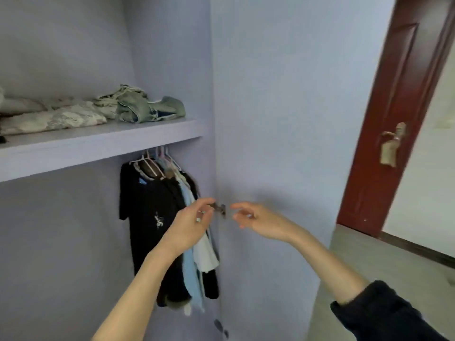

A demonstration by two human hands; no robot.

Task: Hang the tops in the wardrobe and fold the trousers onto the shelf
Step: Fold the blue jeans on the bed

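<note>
A lilac wardrobe (270,94) fills most of the frame, a dark red door (394,119) at right. Crumpled trousers (138,108) lie on the shelf (98,146) upper left; tops (162,230) hang beneath. At centre, the left hand (189,225) and right hand (256,222), fingers loosely curled, hold nothing beside a blurred hinge (219,208).

Tops (170,232) hang below shelf (98,146) holding trousers (138,108).
</note>
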